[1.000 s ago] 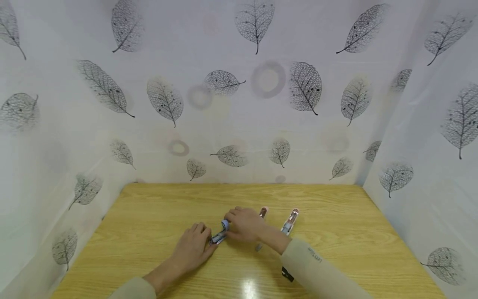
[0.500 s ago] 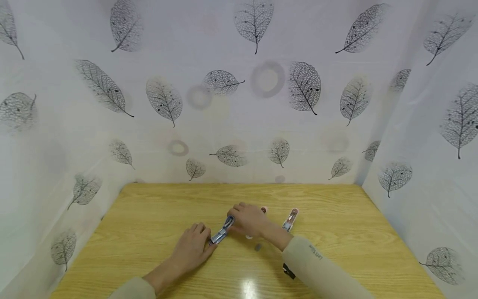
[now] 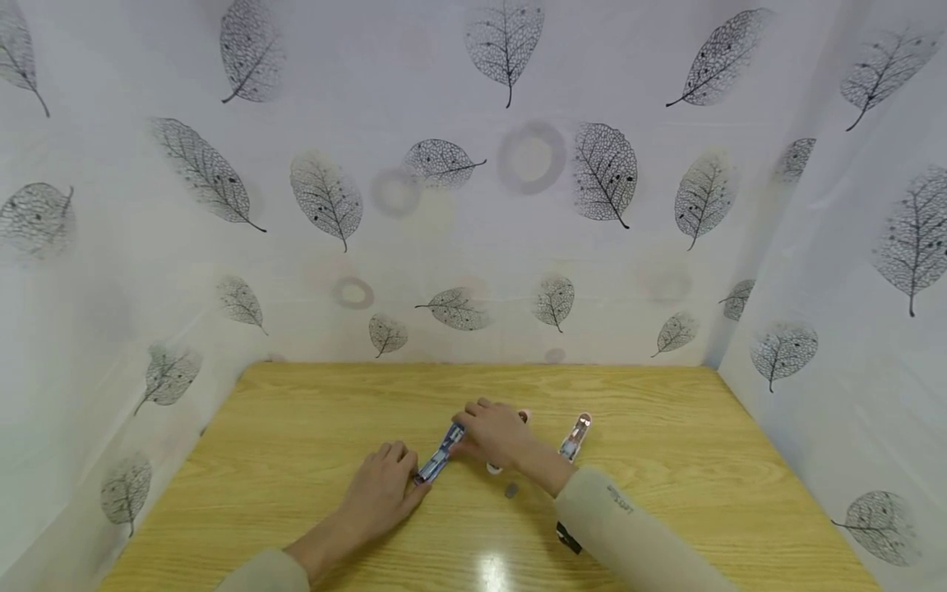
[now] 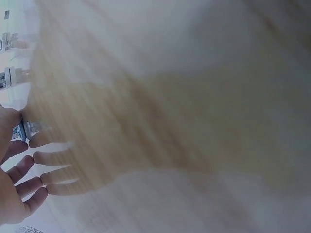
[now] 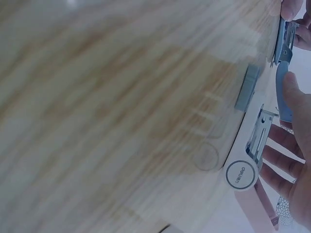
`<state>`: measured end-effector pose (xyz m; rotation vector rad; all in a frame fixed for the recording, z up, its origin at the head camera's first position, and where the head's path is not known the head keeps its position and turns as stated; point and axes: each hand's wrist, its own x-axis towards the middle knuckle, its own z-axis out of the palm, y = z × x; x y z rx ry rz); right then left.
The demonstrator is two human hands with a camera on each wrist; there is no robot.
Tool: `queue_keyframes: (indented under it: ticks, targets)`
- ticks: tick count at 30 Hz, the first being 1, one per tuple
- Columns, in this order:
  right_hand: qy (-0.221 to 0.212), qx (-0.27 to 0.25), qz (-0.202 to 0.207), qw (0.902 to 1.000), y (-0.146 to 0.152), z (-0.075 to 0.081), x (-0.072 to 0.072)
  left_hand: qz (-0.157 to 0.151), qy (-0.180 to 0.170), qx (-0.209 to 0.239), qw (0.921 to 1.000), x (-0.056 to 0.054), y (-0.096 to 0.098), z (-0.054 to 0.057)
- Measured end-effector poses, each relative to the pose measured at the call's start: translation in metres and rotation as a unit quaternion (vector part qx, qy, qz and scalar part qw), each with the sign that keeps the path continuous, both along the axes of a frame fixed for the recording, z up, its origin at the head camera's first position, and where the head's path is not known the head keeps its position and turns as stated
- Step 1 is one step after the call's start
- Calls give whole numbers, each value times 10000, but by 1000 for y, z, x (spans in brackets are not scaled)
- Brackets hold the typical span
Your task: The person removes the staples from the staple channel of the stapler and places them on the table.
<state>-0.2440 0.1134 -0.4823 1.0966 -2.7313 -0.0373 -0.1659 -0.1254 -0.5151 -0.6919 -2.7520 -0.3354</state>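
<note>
A blue stapler (image 3: 441,457) lies folded wide open on the table, its two halves almost in one line in the head view. My left hand (image 3: 379,495) pinches its near end between thumb and fingers. The far half is held by my right hand (image 3: 496,434), whose thumb lies along the blue part (image 5: 283,92) in the right wrist view; its fingers partly hide that end. Beneath this hand is a white and pink stapler (image 5: 241,174), also opened out. In the left wrist view, the fingers of my left hand (image 4: 19,179) surround a bit of blue stapler (image 4: 20,131).
Another opened pink and white stapler (image 3: 575,436) lies to the right, partly behind my right forearm. A small grey block (image 3: 511,490) rests near the right wrist. Beside the right sleeve is a black object (image 3: 568,538). Leaf-patterned sheets (image 3: 459,247) enclose the wooden table (image 3: 311,403).
The blue stapler's far half has swung away from the near half, straightening out. My right hand has shifted slightly up and right with it, while the left hand has stayed in place.
</note>
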Motion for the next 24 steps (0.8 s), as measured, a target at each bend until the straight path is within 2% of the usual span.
queue_keyframes:
  ticks: [8,14,19,22,24]
  targets:
    - [-128,-166,-361,9991,-1,7,8,1,173,133,9998,0,1,-2]
    - [-571,-1043,-643,9908,0,16,18,68,121,111,9998,-1,2,-1]
    - [-1176,-1828,-819,9727,0,17,24,56,44,117,9999,0,1,1]
    - [-1691,-2301,-920,9539,-2,18,28,44,30,130,9999,1,1,0]
    - [-2026,-2645,-960,9380,-4,19,30,53,40,123,9999,1,1,0]
